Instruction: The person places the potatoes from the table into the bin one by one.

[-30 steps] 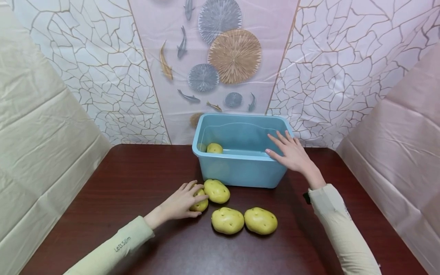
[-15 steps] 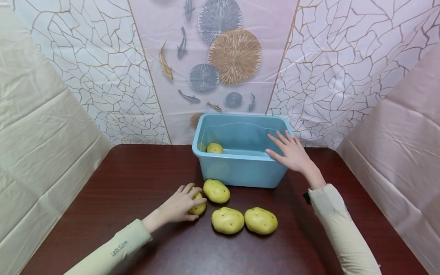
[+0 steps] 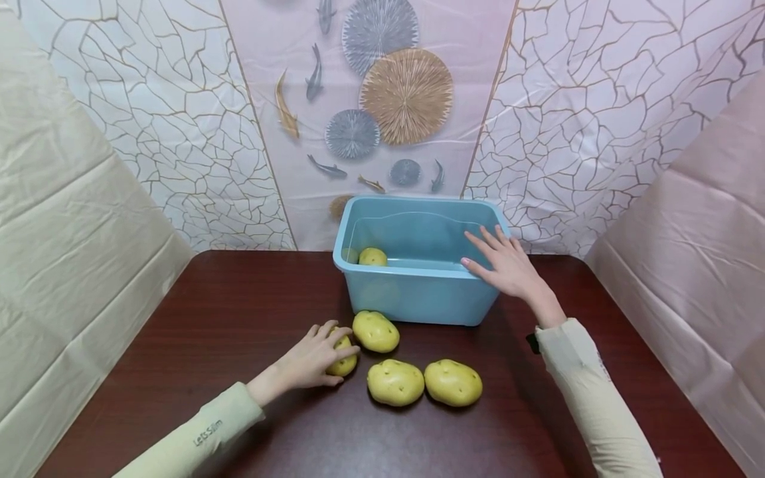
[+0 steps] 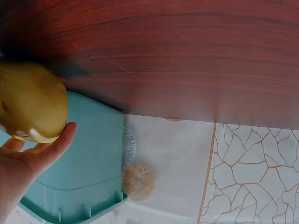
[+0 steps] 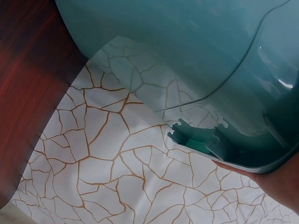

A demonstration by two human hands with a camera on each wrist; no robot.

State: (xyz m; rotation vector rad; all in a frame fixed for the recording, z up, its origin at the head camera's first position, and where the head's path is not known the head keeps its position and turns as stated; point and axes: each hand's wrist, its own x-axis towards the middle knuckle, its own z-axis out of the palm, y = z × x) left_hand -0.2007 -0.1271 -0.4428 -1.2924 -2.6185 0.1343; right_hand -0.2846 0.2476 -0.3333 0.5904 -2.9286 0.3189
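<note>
A yellow potato (image 3: 344, 362) lies under my left hand (image 3: 307, 358), which grips it from above and the left, fingers bent over it and thumb at its near side. In the left wrist view the held potato (image 4: 32, 100) shows large, with fingertips (image 4: 65, 135) against its skin. Just right of it sits a second potato (image 3: 376, 332), in front of the blue plastic bin (image 3: 418, 299). My right hand (image 3: 508, 269) rests on the bin's right front rim, fingers spread and fairly straight. From the right wrist, only part of that hand (image 5: 282, 186) shows beside the rim.
Two more potatoes, one on the left (image 3: 396, 383) and one on the right (image 3: 453, 383), lie side by side nearer me. Another potato (image 3: 373, 257) is inside the bin at its left end. Patterned cloth (image 3: 197, 99) hangs behind the dark wooden table (image 3: 239, 285).
My left hand has drawn its potato slightly left and toward me, opening a small gap from the potato beside it. The right hand and bin have stayed put.
</note>
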